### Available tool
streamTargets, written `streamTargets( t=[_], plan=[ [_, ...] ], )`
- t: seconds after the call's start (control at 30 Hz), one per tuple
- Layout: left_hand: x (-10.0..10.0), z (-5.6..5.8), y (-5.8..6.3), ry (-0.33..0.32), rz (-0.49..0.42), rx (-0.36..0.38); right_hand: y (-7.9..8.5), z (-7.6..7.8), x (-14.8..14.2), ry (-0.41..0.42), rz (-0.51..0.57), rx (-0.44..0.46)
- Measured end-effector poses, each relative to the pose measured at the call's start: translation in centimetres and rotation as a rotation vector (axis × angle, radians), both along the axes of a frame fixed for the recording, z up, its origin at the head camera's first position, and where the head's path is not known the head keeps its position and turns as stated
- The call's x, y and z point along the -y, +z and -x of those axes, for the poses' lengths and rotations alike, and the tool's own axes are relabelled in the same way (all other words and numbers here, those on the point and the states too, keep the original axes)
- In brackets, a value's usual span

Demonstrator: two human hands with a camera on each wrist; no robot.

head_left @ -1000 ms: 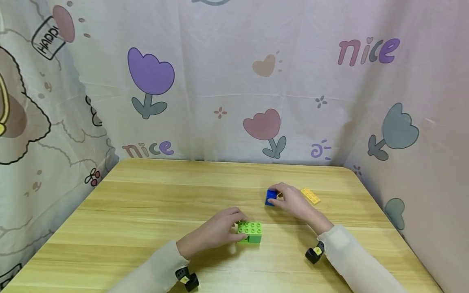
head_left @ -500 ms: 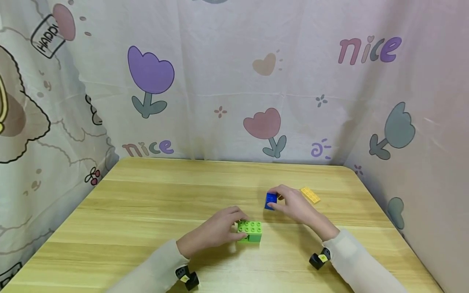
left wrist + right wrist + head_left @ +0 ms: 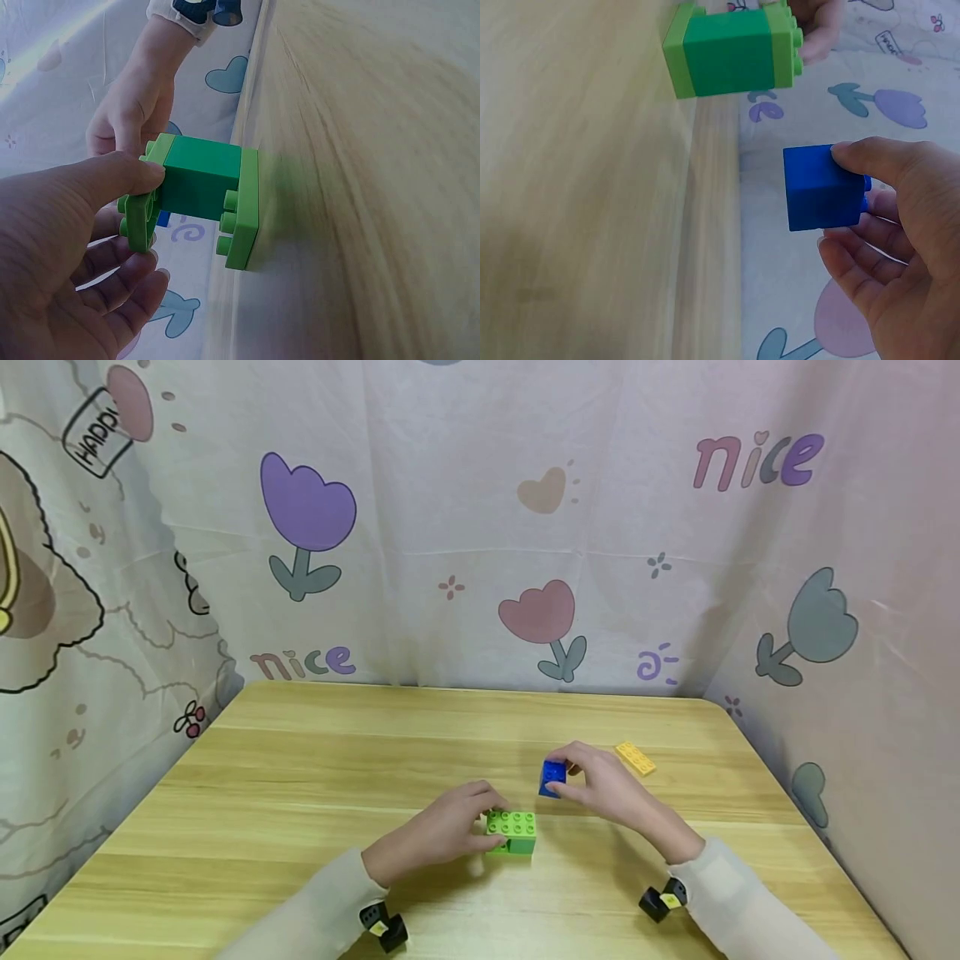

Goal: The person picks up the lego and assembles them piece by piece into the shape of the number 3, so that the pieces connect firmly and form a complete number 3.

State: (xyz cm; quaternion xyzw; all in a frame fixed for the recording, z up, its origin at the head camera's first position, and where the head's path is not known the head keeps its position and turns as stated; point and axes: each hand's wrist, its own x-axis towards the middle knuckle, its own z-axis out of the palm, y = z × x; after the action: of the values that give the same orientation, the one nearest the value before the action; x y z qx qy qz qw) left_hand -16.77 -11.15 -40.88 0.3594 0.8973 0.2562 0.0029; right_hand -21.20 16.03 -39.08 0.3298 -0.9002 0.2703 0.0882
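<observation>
My left hand (image 3: 446,827) pinches a stack of toy building bricks (image 3: 521,844) between thumb and fingers. In the left wrist view the stack has a dark green brick (image 3: 201,176) between two light green plates, with the thumb on the top plate (image 3: 140,217) and the bottom plate (image 3: 244,210) on the table. My right hand (image 3: 603,783) grips a small blue brick (image 3: 821,187) by its sides, studs up. The blue brick is held over the table, behind and to the right of the green stack, and the two are apart.
A flat yellow plate with studs (image 3: 635,758) lies on the wooden table (image 3: 337,752), just beyond the right hand. A printed curtain (image 3: 420,527) hangs behind the table and along its sides. Each wrist wears a small black camera.
The right hand has drawn the blue brick a little nearer to the person, toward the green stack. The left hand and the stack have stayed in place.
</observation>
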Motion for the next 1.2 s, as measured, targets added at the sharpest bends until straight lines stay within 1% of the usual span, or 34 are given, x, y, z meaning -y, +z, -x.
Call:
streamTargets(
  t=[0.13, 0.37, 0.57, 0.77, 0.97, 1.2],
  plan=[
    [0.0, 0.0, 0.1, 0.001, -0.001, 0.009, 0.4, -0.6, 0.1, 0.017, 0.006, -0.001],
    [0.0, 0.1, 0.1, -0.008, 0.002, 0.000, 1.1, -1.4, 0.4, 0.070, 0.026, 0.000],
    [-0.1, 0.2, 0.1, -0.013, 0.001, -0.009, 1.5, -2.0, 0.7, 0.102, 0.041, 0.024],
    [-0.1, 0.1, 0.1, -0.005, 0.003, -0.001, 1.9, -2.6, 1.2, 0.142, 0.053, 0.048],
    [-0.1, 0.1, 0.0, -0.009, -0.002, 0.001, 1.8, -3.1, 1.6, 0.178, 0.070, 0.070],
    [0.0, 0.1, 0.1, -0.015, -0.009, 0.000, 1.4, -3.4, 2.1, 0.213, 0.061, 0.099]
  ],
)
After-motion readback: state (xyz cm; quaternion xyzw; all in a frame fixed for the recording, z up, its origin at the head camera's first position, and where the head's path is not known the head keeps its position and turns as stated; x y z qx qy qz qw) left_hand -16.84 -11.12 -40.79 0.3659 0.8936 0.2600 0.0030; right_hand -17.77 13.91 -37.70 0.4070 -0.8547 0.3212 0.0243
